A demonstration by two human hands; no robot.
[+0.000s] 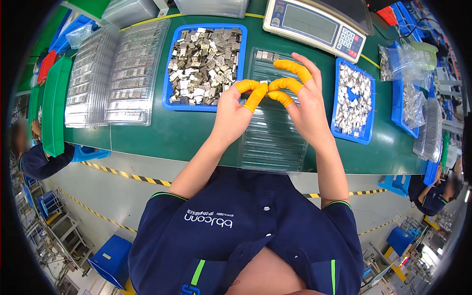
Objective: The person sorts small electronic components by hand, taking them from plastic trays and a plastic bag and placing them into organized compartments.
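1. Small metal part [266,83], barely visible, sits pinched between the orange-capped fingertips of both hands, over the upper end of the clear ribbed tray [273,140] at the centre of the green table [187,140];
2. Stacked clear trays [118,73] already filled with parts lie at about ten o'clock from the hands; a green bin [54,105] stands at their nine o'clock;
3. Blue tray [204,105] heaped with loose metal parts lies just at nine o'clock of the fingertips;
4. Left hand [231,115] has thumb and forefinger pressed together on the part;
5. Right hand [307,108] meets it from three o'clock, thumb and forefinger closed on the same part, the other fingers spread upward;
6. Weighing scale [314,24] stands at one o'clock; a smaller blue tray [366,137] of metal pieces lies at three o'clock.
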